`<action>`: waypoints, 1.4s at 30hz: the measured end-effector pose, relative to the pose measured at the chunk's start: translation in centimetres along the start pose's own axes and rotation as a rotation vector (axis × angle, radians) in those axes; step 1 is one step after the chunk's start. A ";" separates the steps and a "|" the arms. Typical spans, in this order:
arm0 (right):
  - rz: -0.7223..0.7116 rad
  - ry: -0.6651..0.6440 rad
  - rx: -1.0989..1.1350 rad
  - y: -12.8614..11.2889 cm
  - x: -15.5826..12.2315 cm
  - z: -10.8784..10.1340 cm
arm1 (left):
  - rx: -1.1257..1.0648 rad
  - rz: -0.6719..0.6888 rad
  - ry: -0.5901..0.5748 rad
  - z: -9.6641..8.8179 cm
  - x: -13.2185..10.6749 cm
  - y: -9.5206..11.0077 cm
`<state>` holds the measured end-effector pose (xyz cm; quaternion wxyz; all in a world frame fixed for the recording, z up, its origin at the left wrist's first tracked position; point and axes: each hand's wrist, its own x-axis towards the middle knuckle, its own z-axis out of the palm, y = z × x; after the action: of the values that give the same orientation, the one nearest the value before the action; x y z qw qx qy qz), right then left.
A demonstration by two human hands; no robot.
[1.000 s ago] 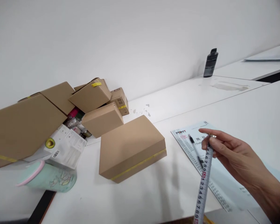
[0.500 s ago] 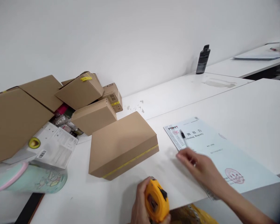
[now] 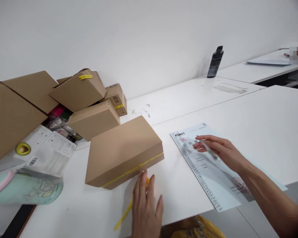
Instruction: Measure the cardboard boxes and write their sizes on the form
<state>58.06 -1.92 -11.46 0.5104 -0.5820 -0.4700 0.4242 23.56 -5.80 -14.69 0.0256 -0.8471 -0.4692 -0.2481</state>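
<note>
Pen (image 3: 210, 151), slim, pale: grasped by right hand (image 3: 224, 153) above light-blue paper report (image 3: 201, 172), right.
Left hand (image 3: 146, 206): over mostly hidden yellow-orange tape measure (image 3: 147, 181), grip unclear, beside brown cardboard box (image 3: 124, 148).

The scene is lit brightly and softly, apparently from above: the top of the near cardboard box (image 3: 125, 142) is left paler than its shaded front. A broad lighter patch is spread over the middle of the white wall (image 3: 149, 56), while the upper right corner is darkened. Faint, soft-edged shadows are cast by the bottle (image 3: 215, 62) onto the wall, by the left hand (image 3: 146, 206) onto the tabletop (image 3: 89, 215) and by the right hand (image 3: 224, 152) onto the report (image 3: 201, 168). The pen (image 3: 210, 152) is smeared by motion blur. At the left edge the tumbler (image 3: 39, 190) is stretched; at the right, a patch is pixelated.
</note>
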 end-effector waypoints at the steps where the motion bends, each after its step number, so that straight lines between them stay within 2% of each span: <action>1: -0.011 0.037 0.080 -0.2 -0.4 -0.4 | -0.020 0.060 -0.016 -0.1 0.5 1.3; 4: -0.035 0.171 0.104 -0.5 -1.2 -0.6 | -0.123 0.229 -0.187 0.4 2.7 6.1; 7: -0.062 0.249 0.040 0.1 -1.1 0.5 | -0.161 0.369 -0.384 1.8 5.8 10.0; 9: -0.055 0.223 0.039 0.8 -0.5 1.4 | -0.137 0.421 -0.511 2.8 7.6 11.3; 12: 0.039 0.067 0.109 2.0 0.4 2.2 | -0.086 0.406 -0.619 4.1 9.2 11.5; 14: 0.121 -0.006 0.108 2.6 0.8 2.5 | -0.091 0.407 -0.618 4.6 9.4 11.0; 16: 0.141 0.000 0.046 2.9 1.0 2.7 | -0.117 0.419 -0.592 4.9 9.4 10.4; 20: 0.049 0.062 -0.108 3.2 0.9 3.1 | -0.183 0.424 -0.584 5.1 9.3 9.7; 23: 0.009 0.048 -0.092 3.3 0.9 3.2 | -0.217 0.426 -0.604 5.2 9.4 9.6; 27: 0.035 0.006 -0.039 3.7 1.3 3.0 | -0.196 0.416 -0.566 5.4 9.3 9.7; 36: -0.014 -0.049 -0.278 3.5 1.6 2.6 | -0.109 0.450 -0.450 5.5 8.9 9.7; 42: -0.047 0.000 -0.325 3.6 1.4 2.8 | -0.121 0.448 -0.464 5.5 9.1 9.6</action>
<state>56.05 -0.12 -15.38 0.4193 -0.6457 -0.5460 0.3303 37.49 -2.55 -13.64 -0.0783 -0.9633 -0.2488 -0.0638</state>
